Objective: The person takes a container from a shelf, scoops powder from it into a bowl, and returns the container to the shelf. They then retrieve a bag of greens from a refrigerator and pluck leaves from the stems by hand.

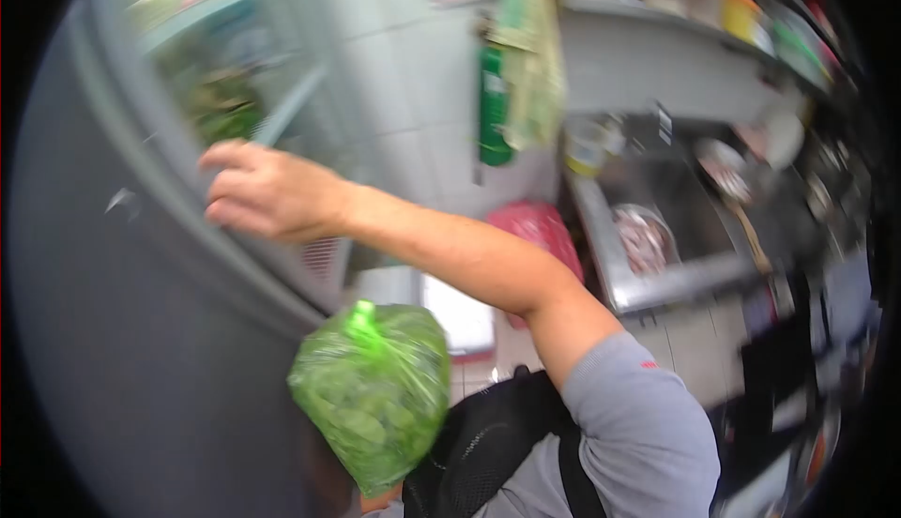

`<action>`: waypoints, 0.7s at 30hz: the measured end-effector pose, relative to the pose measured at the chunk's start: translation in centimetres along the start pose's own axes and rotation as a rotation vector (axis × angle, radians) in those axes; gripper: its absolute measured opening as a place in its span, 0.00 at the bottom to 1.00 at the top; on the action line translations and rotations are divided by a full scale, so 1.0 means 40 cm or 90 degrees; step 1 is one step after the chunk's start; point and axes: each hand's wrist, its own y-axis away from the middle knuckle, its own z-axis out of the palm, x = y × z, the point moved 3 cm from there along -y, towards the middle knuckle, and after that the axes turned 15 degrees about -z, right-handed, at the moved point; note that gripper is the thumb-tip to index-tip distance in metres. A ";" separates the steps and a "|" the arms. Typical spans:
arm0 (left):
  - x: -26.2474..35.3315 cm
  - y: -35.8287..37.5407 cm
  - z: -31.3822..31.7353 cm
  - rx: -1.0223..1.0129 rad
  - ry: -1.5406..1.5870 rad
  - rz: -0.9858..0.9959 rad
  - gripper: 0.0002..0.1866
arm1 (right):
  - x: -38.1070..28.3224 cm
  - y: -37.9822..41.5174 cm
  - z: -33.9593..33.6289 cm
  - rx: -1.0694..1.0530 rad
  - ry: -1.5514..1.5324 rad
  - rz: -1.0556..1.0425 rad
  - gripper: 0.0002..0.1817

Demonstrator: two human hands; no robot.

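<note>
A knotted, see-through green plastic bag of leafy greens (375, 391) is in front of my body at lower centre. Only a strip of skin from my left hand or wrist (380, 498) shows beneath the bag, which it seems to hold up; the fingers are hidden. Across the view my right arm reaches to the upper left. My right hand (267, 191) has its fingers bent over the edge of the grey refrigerator door (141, 330). The door stands ajar, and green vegetables (227, 105) show on the shelves inside.
A metal sink (694, 222) on the right holds a bowl of pale pieces (644, 239). Near it are a red plastic bag (535, 232) and a white box (458, 312) on the tiled floor. A green bottle (492, 105) and a yellowish cloth (530, 49) hang on the wall.
</note>
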 end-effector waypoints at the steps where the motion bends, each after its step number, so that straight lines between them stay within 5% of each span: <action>1: -0.008 0.001 -0.012 -0.002 -0.017 -0.015 0.18 | -0.035 0.019 -0.036 -0.018 -0.070 0.070 0.11; 5: -0.055 -0.065 0.001 -0.055 -0.079 -0.078 0.17 | -0.211 0.217 -0.235 0.001 -0.219 0.437 0.17; 9: -0.158 -0.154 0.080 -0.131 -0.121 -0.115 0.17 | -0.441 0.512 -0.344 -0.046 -0.222 0.808 0.40; 11: -0.212 -0.171 0.111 -0.162 -0.140 -0.121 0.17 | -0.573 0.551 -0.356 0.112 -0.386 0.979 0.48; 13: -0.270 -0.186 0.149 -0.203 -0.269 -0.066 0.15 | -0.648 0.599 -0.350 0.494 -0.572 0.962 0.47; 15: -0.321 -0.168 0.215 -0.276 -0.477 0.044 0.13 | -0.696 0.608 -0.411 0.423 -0.452 0.972 0.48; 16: -0.360 -0.157 0.251 -0.316 -0.549 0.081 0.12 | -0.729 0.624 -0.442 0.505 -0.394 1.018 0.46; 21: -0.600 -0.088 0.425 -0.521 -0.458 -0.161 0.14 | -0.915 0.626 -0.676 0.647 -0.056 0.963 0.38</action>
